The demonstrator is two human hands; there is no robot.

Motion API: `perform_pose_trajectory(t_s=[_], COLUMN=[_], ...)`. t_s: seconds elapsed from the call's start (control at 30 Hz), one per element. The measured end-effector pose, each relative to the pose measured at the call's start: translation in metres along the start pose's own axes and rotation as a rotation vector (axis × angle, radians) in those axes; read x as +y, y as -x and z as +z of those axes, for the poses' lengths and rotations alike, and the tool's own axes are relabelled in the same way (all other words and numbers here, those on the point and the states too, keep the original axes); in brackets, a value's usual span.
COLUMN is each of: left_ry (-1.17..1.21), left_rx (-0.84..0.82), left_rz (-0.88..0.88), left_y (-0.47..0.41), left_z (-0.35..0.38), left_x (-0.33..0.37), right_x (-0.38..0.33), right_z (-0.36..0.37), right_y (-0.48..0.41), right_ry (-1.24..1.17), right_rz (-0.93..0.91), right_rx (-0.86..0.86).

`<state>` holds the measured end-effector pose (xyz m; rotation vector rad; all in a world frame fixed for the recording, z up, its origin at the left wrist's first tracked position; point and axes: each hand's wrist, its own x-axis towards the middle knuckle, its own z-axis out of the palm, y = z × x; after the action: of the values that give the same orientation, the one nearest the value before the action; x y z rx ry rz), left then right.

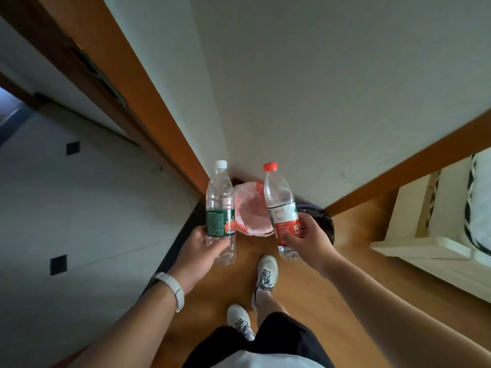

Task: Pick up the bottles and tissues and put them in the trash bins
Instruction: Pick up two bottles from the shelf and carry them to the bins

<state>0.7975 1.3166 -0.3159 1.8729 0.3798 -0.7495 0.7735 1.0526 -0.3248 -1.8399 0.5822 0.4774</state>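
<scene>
Two bottles: I hold one clear plastic bottle in each of my hands, both caps up, in the corner of a room.
Left hand: my left hand (pixel 204 241) is wrapped round the lower half of the green-label bottle (pixel 220 205), which has a white cap and stands nearly upright.
Right hand: my right hand (pixel 305 239) grips the red-label bottle (pixel 281 205) at its label, fingers curled round it; the red cap tips slightly to the left.
Hands: apart, each clamped on its own bottle; the two bottles do not touch.
Trash bins: the pink-lined bin (pixel 252 211) stands on the floor in the corner, its open mouth showing between the bottles. The dark bin (pixel 322 221) sits just beside it on the right, largely hidden behind my right hand.
Floor: my shoes (pixel 265 272) stand on the wooden floor (pixel 305 301), near the bins.
Wall: a white wall (pixel 318 88) rises behind the bins.
Wrist: a pale band (pixel 172 286) circles my left wrist.
</scene>
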Motion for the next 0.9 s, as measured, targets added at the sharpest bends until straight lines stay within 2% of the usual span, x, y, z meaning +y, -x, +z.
perform_pose_trajectory(t_s=[0.23, 0.53, 0.63, 0.9], left_ry=[-0.188, -0.123, -0.119, -0.211], left_rx=[0.053, -0.04, -0.102, -0.108], left_rz=[-0.064, -0.103, -0.112, -0.072], left_y=[-0.06, -0.143, -0.188, -0.319], left_z=[-0.011, -0.004, 0.006, 0.048], left_x=[0.012, -0.008, -0.032, -0.124], right_x=[-0.009, 0.007, 0.032, 0.137], right_z=[0.012, 0.04, 0.059, 0.129], right_y=[-0.065, -0.127, -0.161, -0.262], right_ry=[-0.014, 0.072, 0.128, 0.146], right_rz=[0.013, 0.015, 0.03, 0.081], right_rx=[-0.04, -0.061, -0.031, 0.088])
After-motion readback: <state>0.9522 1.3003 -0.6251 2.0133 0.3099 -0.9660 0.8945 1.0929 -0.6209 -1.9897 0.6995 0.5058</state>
